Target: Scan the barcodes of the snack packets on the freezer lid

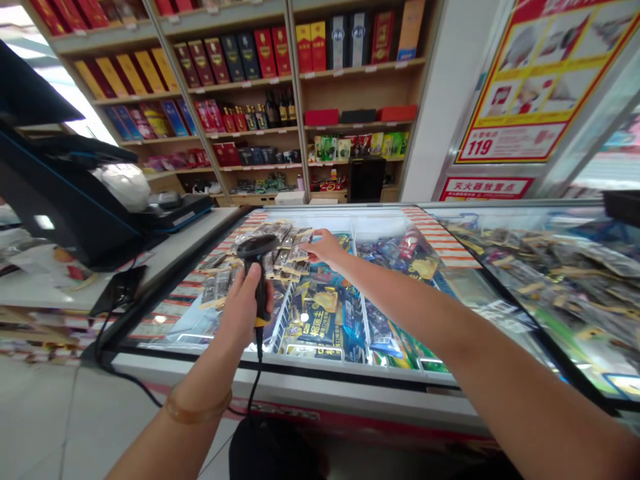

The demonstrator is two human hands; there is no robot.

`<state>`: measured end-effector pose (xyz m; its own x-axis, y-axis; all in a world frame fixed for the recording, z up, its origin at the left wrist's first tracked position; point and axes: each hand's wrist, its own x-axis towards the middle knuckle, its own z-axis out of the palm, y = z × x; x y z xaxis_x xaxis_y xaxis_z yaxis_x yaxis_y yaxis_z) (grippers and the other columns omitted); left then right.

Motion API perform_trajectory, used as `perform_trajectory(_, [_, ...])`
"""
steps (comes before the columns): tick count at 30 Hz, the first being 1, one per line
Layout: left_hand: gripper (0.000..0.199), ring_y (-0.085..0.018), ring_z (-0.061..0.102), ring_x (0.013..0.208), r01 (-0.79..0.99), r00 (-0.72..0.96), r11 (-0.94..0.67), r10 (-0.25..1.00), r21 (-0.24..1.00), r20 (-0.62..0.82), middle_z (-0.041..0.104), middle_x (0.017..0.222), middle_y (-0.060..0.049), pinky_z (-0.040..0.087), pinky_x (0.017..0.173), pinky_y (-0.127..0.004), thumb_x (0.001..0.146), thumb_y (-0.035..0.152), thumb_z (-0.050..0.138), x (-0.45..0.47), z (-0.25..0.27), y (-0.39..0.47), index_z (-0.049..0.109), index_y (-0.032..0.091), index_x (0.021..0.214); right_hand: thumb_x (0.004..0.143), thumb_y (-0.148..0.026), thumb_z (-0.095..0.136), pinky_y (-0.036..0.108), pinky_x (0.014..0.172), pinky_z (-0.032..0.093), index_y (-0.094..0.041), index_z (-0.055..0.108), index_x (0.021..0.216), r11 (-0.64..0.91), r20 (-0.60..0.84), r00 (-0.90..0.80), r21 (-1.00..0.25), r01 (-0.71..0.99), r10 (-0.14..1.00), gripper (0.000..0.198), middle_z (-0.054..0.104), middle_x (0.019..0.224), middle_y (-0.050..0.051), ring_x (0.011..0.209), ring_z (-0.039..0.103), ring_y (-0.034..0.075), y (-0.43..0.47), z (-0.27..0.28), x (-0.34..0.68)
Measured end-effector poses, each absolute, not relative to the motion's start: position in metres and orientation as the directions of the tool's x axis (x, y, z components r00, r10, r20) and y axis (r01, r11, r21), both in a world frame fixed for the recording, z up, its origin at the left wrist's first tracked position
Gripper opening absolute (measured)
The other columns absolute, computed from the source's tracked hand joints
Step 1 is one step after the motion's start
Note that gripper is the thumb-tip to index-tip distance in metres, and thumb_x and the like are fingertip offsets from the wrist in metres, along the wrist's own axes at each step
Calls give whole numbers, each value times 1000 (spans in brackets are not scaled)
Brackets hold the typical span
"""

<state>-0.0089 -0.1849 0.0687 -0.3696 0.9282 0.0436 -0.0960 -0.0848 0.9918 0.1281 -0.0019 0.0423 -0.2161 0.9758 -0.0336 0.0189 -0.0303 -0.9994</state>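
My left hand point(243, 303) is wrapped round the handle of a black barcode scanner point(258, 250), held upright with its cable hanging down. Its head covers part of a pile of small clear packets point(285, 267) with dark contents, lying on the freezer's glass top point(195, 310). Fingers of my right hand point(324, 248) are closed on the edge of one packet point(303, 241) at the right side of the pile. Beneath the glass, wire baskets point(367, 327) hold blue and yellow bags point(320, 317).
A scale point(185, 210) and a dark checkout machine point(60, 187) stand on the counter to the left. Behind the freezer rise shelves point(250, 87) of boxed goods. More packets point(575, 280) lie at the right. The scanner cable point(256, 380) runs down over the front edge.
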Motion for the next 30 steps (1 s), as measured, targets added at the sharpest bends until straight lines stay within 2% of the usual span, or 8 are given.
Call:
perform_trajectory(3, [50,-9,46,38,-106,-367,-99,929,989,54,57,61,7,33,35,-21,77,66,69,-11,66,-184,46,24,87,64,-31,93,33,52,57,-26,45,126,31,9,-226,-995,96,974,78,61,62,-8,51,65,19,1,40,111])
perform_trajectory(6, [47,-9,47,38,-122,-331,-121,941,985,74,56,61,7,34,36,-21,81,66,67,-5,63,-180,46,24,90,71,-33,88,37,56,56,-25,42,128,125,66,-243,-963,237,968,74,68,73,-1,56,68,23,3,43,97])
perform_trajectory(9, [47,-8,47,38,-136,-321,-144,942,980,94,56,61,7,35,37,-21,82,65,66,5,61,-174,46,24,90,76,-41,84,41,72,57,-22,47,126,272,166,-256,-841,468,952,65,74,96,11,84,74,33,6,48,90])
perform_trajectory(12, [49,-8,47,37,-151,-311,-142,946,978,89,56,60,7,34,37,-21,79,66,67,18,62,-169,46,24,90,78,-50,82,44,89,53,-17,50,131,364,237,-282,-708,605,930,71,73,115,20,115,67,40,11,51,97])
perform_trajectory(16, [52,-9,47,37,-153,-270,-127,959,980,82,55,57,8,33,37,-21,76,68,70,40,60,-161,46,23,90,87,-56,70,41,98,50,-11,45,146,380,260,-276,-653,656,925,79,70,126,21,125,62,38,14,50,133])
perform_trajectory(20, [54,-8,46,36,-172,-189,-90,980,981,57,56,58,8,34,37,-22,75,70,69,76,53,-149,47,23,89,97,-49,57,40,100,49,-10,41,153,315,258,-201,-556,769,945,70,69,130,19,125,63,34,13,42,204])
perform_trajectory(23, [53,-8,45,36,-183,-99,-58,994,981,40,56,59,7,34,37,-22,76,71,68,114,47,-140,47,23,86,99,-43,53,40,99,49,-14,47,150,182,230,-74,-495,850,970,59,72,127,16,122,65,32,12,31,278])
perform_trajectory(30, [50,-8,48,38,-147,101,-21,994,989,36,55,59,8,35,38,-21,81,69,64,188,26,-128,45,23,86,96,-28,60,42,94,51,-13,73,112,-109,164,172,-337,935,971,25,74,115,18,113,69,33,9,15,489])
